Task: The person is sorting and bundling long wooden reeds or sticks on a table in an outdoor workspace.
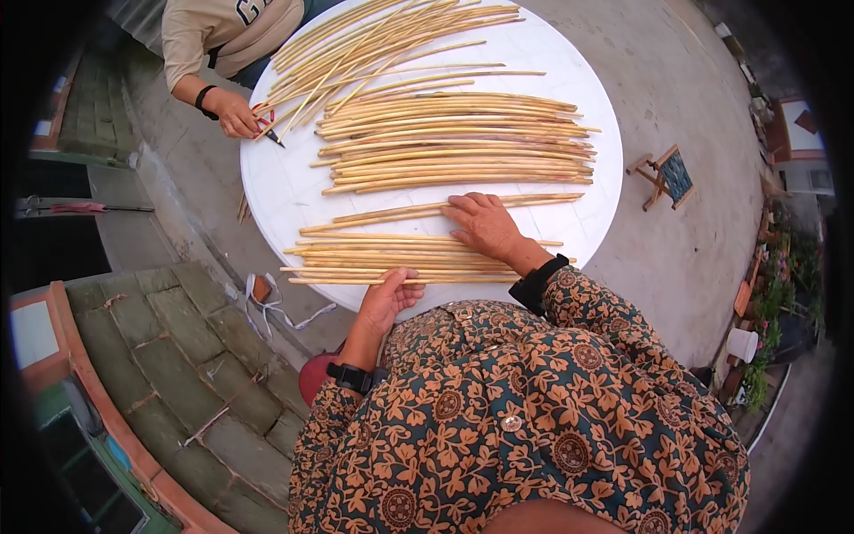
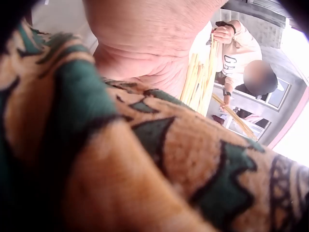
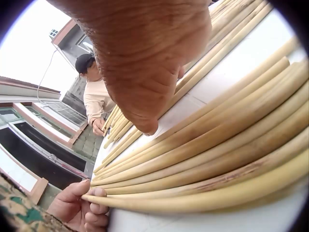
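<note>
In the head view my left hand (image 1: 384, 298) is at the near edge of the white round table, pinching the left part of the nearest stick (image 1: 445, 281). The right wrist view shows that thumb and fingers (image 3: 79, 205) at the stick's end. My right hand (image 1: 485, 227) lies palm down, fingers loosely bent, over the near group of sticks (image 1: 400, 250), its fingertips at a separate pair (image 1: 382, 214). In the right wrist view the right hand (image 3: 149, 63) hides part of the sticks. The left wrist view shows mostly palm (image 2: 140, 38) and sleeve.
A large row of sticks (image 1: 454, 142) lies mid-table, with a crossed pile (image 1: 374, 44) beyond it. At the far left, another person's hand (image 1: 233, 111) holds red-handled cutters (image 1: 267, 120). A folding stool (image 1: 667, 178) stands right of the table (image 1: 600, 133).
</note>
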Demonstrator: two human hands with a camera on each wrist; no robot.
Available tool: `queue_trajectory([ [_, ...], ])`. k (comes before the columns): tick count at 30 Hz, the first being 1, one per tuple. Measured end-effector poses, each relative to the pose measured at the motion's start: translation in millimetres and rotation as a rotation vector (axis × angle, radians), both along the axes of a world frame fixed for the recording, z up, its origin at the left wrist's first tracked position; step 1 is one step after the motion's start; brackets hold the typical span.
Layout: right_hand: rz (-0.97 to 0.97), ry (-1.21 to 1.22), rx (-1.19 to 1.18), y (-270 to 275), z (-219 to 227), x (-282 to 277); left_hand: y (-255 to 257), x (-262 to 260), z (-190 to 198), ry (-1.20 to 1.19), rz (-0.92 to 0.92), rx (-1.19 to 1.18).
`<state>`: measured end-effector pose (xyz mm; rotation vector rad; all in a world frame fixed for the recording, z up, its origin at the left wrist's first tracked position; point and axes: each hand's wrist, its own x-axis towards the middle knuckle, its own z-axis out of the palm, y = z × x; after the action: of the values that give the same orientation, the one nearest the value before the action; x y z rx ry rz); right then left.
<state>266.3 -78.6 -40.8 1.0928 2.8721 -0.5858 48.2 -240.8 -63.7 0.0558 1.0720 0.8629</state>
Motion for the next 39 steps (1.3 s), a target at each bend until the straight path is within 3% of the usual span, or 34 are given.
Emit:
queue_trajectory([
  [6, 0.046, 0.058, -0.065, -23.4, 1.0, 7.6, -3.3, -1.1, -1.4, 0.009, -0.03, 0.049],
  [11, -0.093, -0.032, 0.081, 27.2, -10.6, -9.6, -2.5, 1.7, -6.1, -0.005, -0.032, 0.044],
  [18, -0.021, -0.03, 0.108, -15.4, -15.0, -1.3, 0.8, 0.3, 1.8, 0.01, -0.03, 0.04],
  [28, 0.016, -0.065, 0.025, -19.9, -8.0, 15.8, 8.0, 12.7, -3.0, 0.033, -0.046, 0.035],
  [36, -0.217, -0.014, 0.182, 47.1, -13.0, 30.2, 14.8, 21.8, -3.8, 0.02, -0.052, 0.028],
  [39, -0.197, -0.066, 0.17, 45.1, -18.1, 33.0, 17.6, 22.9, -1.5, 0.014, -0.054, 0.026],
])
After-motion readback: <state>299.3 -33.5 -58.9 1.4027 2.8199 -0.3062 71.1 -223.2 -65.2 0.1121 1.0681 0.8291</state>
